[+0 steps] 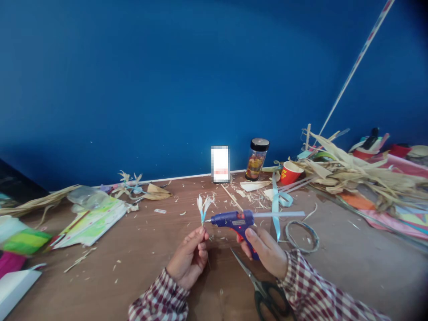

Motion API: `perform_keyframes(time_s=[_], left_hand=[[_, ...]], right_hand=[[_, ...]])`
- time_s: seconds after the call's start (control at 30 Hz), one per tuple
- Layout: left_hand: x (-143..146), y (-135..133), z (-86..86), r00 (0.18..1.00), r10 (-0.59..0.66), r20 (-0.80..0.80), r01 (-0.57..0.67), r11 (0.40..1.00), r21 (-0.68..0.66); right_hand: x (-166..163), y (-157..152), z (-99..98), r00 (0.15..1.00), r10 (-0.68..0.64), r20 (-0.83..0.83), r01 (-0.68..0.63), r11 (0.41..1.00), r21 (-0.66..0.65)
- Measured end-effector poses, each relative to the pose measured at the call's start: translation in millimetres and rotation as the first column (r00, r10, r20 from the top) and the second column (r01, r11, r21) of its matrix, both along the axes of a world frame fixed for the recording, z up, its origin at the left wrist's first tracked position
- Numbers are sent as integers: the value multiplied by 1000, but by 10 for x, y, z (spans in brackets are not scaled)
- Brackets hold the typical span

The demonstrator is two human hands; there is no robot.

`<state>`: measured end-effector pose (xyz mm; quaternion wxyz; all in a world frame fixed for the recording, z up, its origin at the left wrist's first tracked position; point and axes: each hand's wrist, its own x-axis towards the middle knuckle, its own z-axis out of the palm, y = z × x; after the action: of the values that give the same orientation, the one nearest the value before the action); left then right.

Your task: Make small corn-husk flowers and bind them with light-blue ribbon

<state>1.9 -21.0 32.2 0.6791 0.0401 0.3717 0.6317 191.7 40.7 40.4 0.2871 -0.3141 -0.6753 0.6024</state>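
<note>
Pinched upright in my left hand (190, 254) is a small flower of pale dried husk (200, 204) with a light blue strip at its base. My right hand (265, 249) is wrapped round the handle of a blue hot glue gun (234, 219) with a red trigger and a small red light. A clear glue stick (281, 214) sticks out of its back. The gun's nozzle points left and is at the flower's blue base; whether it touches, I cannot tell. Scissors with black handles (267, 292) lie on the table below my right hand.
Behind the gun stand a dark-lidded jar (257, 158) and a red paper cup (290, 173). Light blue ribbon (275, 207) and a ring (302, 236) lie to the right. Dried husks (351, 171) heap at far right. Painted paper (95, 220) lies left. Husk scraps litter the brown table (133, 272).
</note>
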Motion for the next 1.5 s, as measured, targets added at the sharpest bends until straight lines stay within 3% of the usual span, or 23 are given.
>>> perform_keyframes(time_s=[0.37,0.6,0.87,1.1,1.5], left_hand=[[-35,-19,0,999,22,-41,-22,1000,3],[17,-6,24,958,22,-285,-33,999,-37],[69,-14,8,830,63,-555,-124,990,-72],[25,-5,25,879,56,-474,-96,994,-59],[39,-8,17,885,45,-463,-76,996,-49]], right_hand=[[0,-33,46,998,-35,-52,33,999,-41],[12,-41,35,999,-17,-31,16,999,-45],[15,-20,-60,999,18,-40,-18,1000,5],[29,-12,-51,1000,21,-2,-21,999,43],[21,-4,-36,1000,28,13,-28,999,41]])
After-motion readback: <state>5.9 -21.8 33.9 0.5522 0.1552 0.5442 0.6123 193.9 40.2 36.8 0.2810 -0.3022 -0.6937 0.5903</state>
